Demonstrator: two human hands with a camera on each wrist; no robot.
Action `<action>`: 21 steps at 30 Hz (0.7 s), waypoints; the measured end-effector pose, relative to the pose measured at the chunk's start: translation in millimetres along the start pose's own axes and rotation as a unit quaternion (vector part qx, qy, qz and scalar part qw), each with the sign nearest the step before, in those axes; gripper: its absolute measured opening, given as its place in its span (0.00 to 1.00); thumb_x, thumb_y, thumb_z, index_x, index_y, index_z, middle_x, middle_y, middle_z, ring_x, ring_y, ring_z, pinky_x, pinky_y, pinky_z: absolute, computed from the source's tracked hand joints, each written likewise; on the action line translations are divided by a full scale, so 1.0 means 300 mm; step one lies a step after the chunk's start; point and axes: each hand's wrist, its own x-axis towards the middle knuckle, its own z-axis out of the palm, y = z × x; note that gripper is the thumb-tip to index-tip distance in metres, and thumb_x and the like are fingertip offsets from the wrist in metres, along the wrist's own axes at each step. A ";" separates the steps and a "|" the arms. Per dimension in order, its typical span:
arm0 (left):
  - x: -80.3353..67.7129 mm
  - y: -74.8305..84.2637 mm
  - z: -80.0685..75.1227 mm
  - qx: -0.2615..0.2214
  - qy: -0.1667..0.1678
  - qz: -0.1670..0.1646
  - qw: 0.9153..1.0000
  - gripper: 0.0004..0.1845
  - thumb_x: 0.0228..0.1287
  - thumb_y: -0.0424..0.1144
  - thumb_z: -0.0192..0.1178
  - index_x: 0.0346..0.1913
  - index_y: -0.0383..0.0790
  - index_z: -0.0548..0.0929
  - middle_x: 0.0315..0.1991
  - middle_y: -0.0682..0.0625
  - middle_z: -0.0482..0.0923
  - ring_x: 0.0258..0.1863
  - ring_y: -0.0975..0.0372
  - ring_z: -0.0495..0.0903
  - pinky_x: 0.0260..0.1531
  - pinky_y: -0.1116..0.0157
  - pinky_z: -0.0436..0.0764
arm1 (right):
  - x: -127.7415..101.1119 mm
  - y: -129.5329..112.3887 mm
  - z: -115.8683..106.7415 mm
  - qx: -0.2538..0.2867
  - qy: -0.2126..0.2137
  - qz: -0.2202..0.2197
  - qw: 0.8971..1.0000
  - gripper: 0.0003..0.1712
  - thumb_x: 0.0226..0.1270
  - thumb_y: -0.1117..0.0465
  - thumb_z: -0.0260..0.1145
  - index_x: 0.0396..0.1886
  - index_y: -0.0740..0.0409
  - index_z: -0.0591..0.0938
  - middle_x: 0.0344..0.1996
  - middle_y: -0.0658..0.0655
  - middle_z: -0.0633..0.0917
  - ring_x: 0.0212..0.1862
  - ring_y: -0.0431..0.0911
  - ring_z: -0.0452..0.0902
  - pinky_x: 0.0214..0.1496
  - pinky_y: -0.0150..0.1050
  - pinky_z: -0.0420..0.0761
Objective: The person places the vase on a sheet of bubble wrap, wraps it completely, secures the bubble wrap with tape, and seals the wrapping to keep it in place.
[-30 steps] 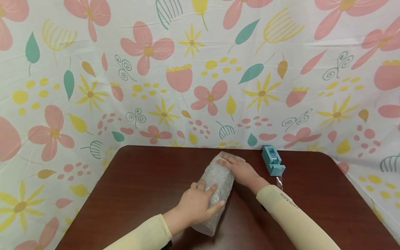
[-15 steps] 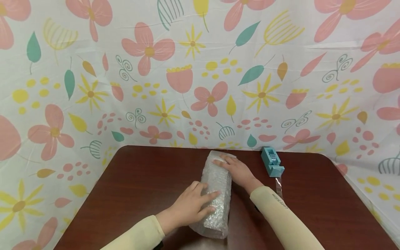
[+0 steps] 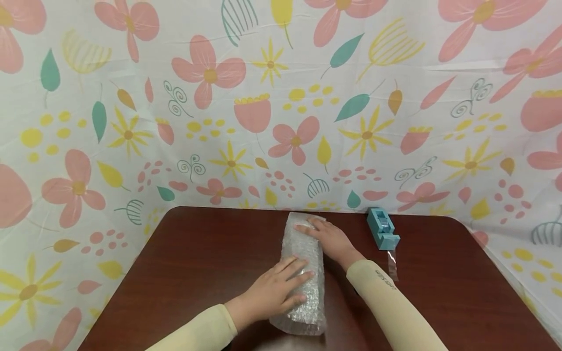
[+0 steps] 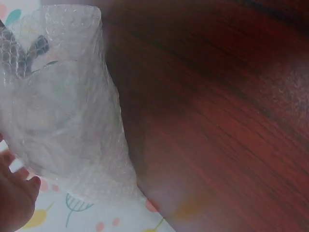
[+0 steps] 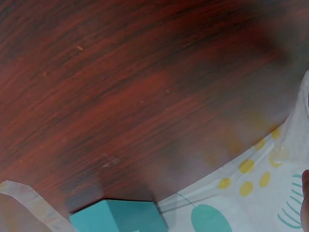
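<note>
While both flat-fingered hands, left (image 3: 273, 291) and right (image 3: 327, 237), only press the bundle (image 3: 303, 273), its wrap may spring open; the tape (image 3: 382, 228) stands apart.

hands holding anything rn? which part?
No curled grip. Both hands press flat on the bubble-wrapped bundle lying on the table: left hand on its near half, right hand on its far end.
</note>
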 end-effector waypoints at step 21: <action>0.014 0.076 0.035 0.085 0.102 -0.025 0.991 0.26 0.65 0.59 0.66 0.64 0.56 0.81 0.69 0.41 0.73 0.63 0.44 0.80 0.48 0.55 0.89 | 0.057 -0.036 -0.004 0.016 -0.027 -0.006 0.999 0.48 0.71 0.77 0.59 0.79 0.29 0.63 0.76 0.63 0.67 0.77 0.63 0.65 0.73 0.63 0.71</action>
